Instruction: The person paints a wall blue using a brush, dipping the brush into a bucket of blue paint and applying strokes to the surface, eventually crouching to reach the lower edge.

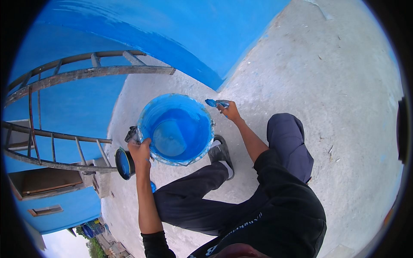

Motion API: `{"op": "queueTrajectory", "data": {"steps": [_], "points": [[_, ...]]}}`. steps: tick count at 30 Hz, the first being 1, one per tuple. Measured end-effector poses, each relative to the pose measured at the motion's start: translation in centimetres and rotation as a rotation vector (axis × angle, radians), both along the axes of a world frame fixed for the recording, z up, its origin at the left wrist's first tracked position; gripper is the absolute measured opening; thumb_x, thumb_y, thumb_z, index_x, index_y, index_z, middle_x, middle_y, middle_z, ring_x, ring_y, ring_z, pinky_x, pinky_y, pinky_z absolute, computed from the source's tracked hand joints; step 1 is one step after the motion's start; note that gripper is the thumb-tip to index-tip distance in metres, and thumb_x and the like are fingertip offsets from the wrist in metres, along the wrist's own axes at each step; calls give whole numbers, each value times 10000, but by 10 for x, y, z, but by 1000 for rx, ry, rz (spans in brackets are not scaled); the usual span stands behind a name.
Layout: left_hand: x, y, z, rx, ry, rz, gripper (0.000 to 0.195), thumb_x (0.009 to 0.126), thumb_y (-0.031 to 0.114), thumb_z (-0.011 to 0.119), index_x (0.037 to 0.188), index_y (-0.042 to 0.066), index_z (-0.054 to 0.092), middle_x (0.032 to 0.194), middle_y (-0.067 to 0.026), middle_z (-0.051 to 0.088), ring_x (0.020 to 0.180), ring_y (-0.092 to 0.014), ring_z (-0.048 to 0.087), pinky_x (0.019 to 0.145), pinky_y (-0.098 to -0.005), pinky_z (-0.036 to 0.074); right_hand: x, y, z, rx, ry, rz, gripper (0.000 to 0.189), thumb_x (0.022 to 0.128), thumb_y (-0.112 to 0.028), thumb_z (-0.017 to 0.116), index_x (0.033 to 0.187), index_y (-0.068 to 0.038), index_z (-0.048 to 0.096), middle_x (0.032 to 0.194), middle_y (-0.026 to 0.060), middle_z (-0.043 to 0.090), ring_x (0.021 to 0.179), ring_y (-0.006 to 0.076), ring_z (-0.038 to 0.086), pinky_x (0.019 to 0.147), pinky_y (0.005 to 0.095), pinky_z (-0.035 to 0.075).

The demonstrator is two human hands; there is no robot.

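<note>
My left hand [140, 153] grips the near left rim of a large paint bucket [176, 130], which is tilted so that I look into it. Blue paint [196, 129] coats its walls and lies in part of the bottom. To the right of the bucket, my right hand [231, 110] holds a paintbrush [216, 103] by its handle. Its bristles are loaded with blue and point left, just short of the corner of a blue wall [206, 42]. A smaller dark pot [124, 163] with blue inside stands left of my left wrist.
A wooden stepladder [90, 71] spreads across the left, its feet on the pale concrete floor [322, 80]. My sandalled foot [222, 154] is right beside the bucket. Dark crumpled material [131, 133] shows by the bucket's left side. Debris [330, 150] lies scattered to the right.
</note>
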State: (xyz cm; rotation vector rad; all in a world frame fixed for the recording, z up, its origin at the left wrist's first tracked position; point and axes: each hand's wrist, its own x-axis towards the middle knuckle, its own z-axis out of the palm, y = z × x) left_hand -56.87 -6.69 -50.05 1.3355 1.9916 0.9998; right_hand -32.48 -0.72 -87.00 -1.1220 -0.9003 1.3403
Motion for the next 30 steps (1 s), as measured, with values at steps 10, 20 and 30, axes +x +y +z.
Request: {"op": "queueTrajectory", "data": {"steps": [10,20,30], "points": [[1,-7,4,-36,-1,24,259,697,-23,598,936,-71,686,780,-59,673,616,-113,563,592,-264,440,53,38,-24,-22,37,-560,387,922,-223,663,1223,17,624,927,121,689,815,152,662,646,315,605],[5,-7,6,-20,-77,6,215,698,-36,591,894,-63,674,774,-49,670,612,-100,557,592,-255,433,8,-5,-38,28,-161,-74,339,905,-230,684,1181,-34,669,916,105,689,718,129,635,581,273,542],[11,-11,13,-58,1,50,188,695,-37,591,871,-46,658,731,-41,646,574,-96,541,552,-252,416,63,53,-30,-42,-70,-573,346,924,-246,667,1204,-43,668,828,75,678,624,86,583,530,255,504]]}}
